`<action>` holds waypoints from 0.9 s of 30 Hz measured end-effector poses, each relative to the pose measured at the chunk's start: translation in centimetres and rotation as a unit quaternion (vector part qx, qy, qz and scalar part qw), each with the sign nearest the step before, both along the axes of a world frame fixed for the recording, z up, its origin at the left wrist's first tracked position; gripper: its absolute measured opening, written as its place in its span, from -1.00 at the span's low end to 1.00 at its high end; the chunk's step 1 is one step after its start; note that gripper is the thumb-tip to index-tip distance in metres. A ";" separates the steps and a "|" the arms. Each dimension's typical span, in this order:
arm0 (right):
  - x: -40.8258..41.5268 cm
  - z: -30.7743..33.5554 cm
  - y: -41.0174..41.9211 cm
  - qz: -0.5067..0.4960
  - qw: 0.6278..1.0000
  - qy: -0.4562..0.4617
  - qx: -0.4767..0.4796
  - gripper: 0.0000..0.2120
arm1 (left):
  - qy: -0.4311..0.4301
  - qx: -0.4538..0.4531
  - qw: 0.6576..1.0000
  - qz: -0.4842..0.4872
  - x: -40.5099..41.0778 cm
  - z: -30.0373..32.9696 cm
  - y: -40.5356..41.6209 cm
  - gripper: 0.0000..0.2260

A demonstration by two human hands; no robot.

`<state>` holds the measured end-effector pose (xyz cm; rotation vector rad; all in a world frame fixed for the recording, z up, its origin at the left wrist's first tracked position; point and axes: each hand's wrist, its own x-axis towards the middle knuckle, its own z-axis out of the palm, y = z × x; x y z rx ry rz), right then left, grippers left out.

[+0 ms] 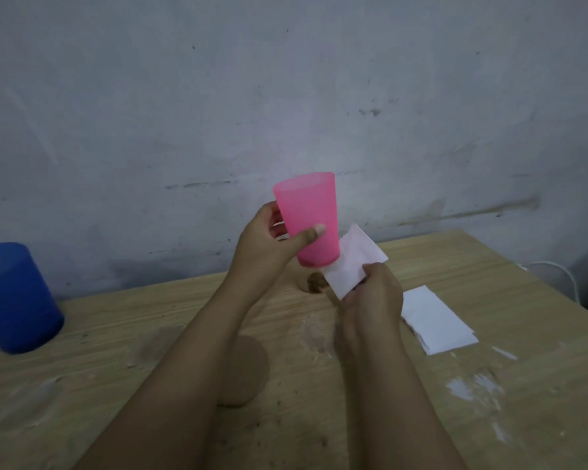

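Observation:
My left hand (269, 242) holds a pink plastic cup (308, 212) in the air above the wooden table (150, 327), thumb across its front and fingers behind. The cup is roughly upright, rim up, tilted slightly. My right hand (370, 296) pinches a folded white tissue (353, 262) just below and to the right of the cup's base; the tissue touches or nearly touches the base.
A stack of white tissues (435, 320) lies on the table to the right. A blue cup (11, 296) stands upside down at the far left. A brown stain (316, 283) marks the table under the pink cup. A grey wall (286, 96) rises behind.

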<state>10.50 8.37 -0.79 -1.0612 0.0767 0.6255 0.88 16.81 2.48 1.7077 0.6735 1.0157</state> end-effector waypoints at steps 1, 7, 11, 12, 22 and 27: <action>-0.1 0.1 0.0 0.023 0.999 0.023 0.033 -0.87 | -0.006 -0.002 1.000 -0.002 -0.1 0.4 -0.1 -0.25; -0.9 0.6 -0.5 0.150 0.952 0.069 0.259 -0.78 | -0.030 -0.007 0.999 -0.018 0.1 1.9 -1.1 -0.33; -1.1 0.9 -0.6 0.177 0.936 0.055 0.300 -0.73 | -0.037 -0.010 0.999 -0.021 0.2 1.8 -1.2 -0.34; -1.2 1.0 -0.5 0.177 0.937 0.059 0.297 -0.75 | -0.041 -0.013 0.999 -0.020 0.2 1.8 -1.1 -0.34; -1.4 1.0 -0.8 0.225 0.925 0.117 0.282 -0.74 | -0.039 0.005 0.999 0.005 0.0 1.0 -0.3 -0.24; -0.8 0.8 -0.9 0.216 0.933 0.109 0.265 -0.71 | -0.024 0.025 0.999 0.015 -0.3 1.1 0.0 -0.18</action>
